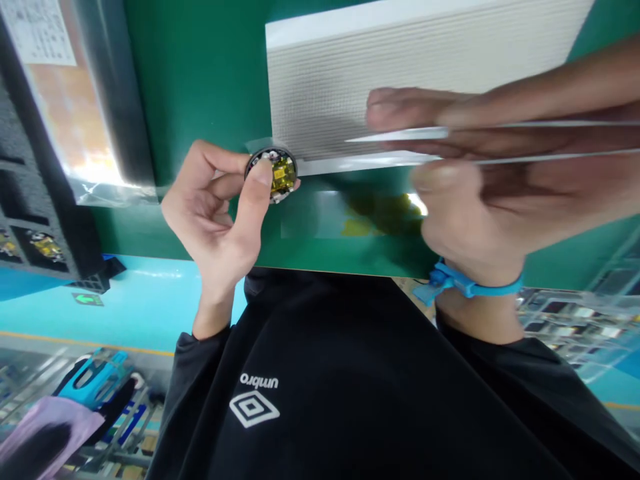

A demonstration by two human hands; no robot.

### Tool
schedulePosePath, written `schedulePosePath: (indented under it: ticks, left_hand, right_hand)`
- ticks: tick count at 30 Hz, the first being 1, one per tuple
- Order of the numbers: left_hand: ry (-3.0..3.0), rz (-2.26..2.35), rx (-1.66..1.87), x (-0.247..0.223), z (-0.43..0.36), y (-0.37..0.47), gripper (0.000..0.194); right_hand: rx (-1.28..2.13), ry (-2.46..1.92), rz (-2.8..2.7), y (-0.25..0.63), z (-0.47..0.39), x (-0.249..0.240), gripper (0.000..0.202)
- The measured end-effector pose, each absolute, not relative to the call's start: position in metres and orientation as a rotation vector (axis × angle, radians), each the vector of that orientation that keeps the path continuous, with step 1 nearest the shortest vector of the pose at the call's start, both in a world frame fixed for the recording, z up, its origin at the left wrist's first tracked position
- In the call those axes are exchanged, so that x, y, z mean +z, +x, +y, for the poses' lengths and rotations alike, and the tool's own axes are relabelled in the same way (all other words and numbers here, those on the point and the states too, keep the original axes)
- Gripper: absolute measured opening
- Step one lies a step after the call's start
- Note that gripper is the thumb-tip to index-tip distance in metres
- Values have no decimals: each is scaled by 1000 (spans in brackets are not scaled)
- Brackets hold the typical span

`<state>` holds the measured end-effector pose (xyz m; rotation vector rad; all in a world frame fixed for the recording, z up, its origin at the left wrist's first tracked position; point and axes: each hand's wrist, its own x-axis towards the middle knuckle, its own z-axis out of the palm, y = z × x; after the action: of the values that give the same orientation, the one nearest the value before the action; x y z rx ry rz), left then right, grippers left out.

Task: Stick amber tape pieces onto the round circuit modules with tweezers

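My left hand (220,207) pinches a small round circuit board assembly (284,175) between thumb and fingers. The part has a dark rim and a yellow film-covered centre. My right hand (465,193), smeared by motion, is closed around a pair of tweezers (400,135) whose pale tips point left towards the round part, apart from it. Behind both hands lies a white sheet (320,87) with fine rows across it. Between the hands, nearer my body, a clear film with yellow patches (357,228) rests on the green table (200,87).
A clear plastic bag with a label (85,120) lies at the left. Beside it, a black foam tray (75,247) holds similar round parts in compartments. Clear trays of small parts (575,320) stand at the lower right. A chair with lilac cloth (55,427) is at lower left.
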<state>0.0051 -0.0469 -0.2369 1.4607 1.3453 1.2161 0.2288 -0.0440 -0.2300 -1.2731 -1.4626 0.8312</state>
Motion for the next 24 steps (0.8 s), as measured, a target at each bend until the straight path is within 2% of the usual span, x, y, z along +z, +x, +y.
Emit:
schedulePosePath:
  ticks: [4,6,13,17,20,24]
  left_hand:
    - [1623,1235,1217,-253,-37,-8,18]
    - [1676,1185,1208,-260,-34,-14,6]
    - [1764,1206,1126,-261,-34,-17,10]
    - [1713,1227,1113,-265,-33,-16,20]
    - [1705,1245,1114,-267,-33,-16,20]
    - [1737,1228,1123,-266,-33,-15,15]
  right_hand:
    - [637,-1349,-1740,221,-42,-229,14]
    - [569,-1317,-1834,219,-43,-234,13]
    - [573,-1261,-1832,220,-40,-250,12]
    - [588,-1273,-1827,219,-39,-252,15]
    - [578,-1199,-1831,220,-38,-253,18]
    - [618,-1256,-1812,220,-39,-254,12]
